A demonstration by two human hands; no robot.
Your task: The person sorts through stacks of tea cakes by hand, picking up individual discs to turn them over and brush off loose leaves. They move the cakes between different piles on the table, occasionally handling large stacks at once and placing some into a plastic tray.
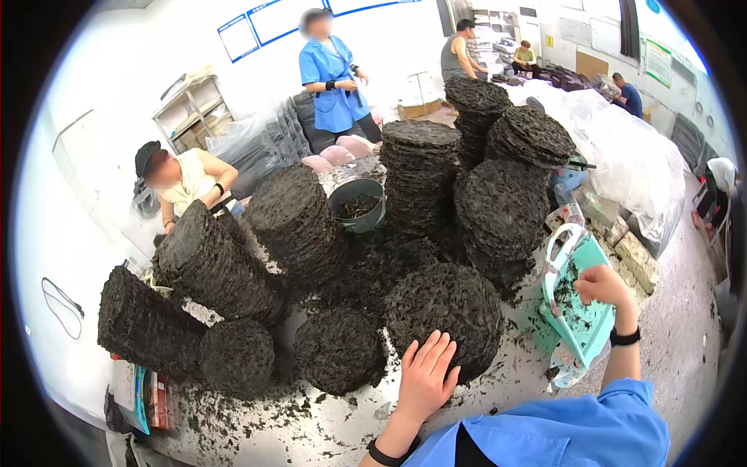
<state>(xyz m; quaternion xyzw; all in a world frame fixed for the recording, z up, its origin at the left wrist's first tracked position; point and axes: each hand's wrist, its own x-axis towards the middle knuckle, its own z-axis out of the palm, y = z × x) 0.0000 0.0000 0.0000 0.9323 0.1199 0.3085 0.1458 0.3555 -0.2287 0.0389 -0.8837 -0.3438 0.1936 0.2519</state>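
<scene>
My left hand (428,377) lies flat, fingers out, on the near face of a round stack of dark dried seaweed sheets (447,315). My right hand (603,284) is closed, fingers curled, above a teal plastic basket (595,319) with a pale handle. Dark flakes lie inside that basket. What the right fingers hold, if anything, is hidden. Left of my left hand stand a smaller seaweed stack (338,350) and another one (237,358). Behind them, several taller stacks lean or stand upright, among them one column (420,175).
A dark bucket (358,206) with scraps stands mid-table. Loose flakes cover the pale tabletop (233,424). Clear plastic sheeting (630,148) and yellowish blocks (636,261) lie to the right. A seated co-worker (187,179) is across at left; another person (334,86) stands behind.
</scene>
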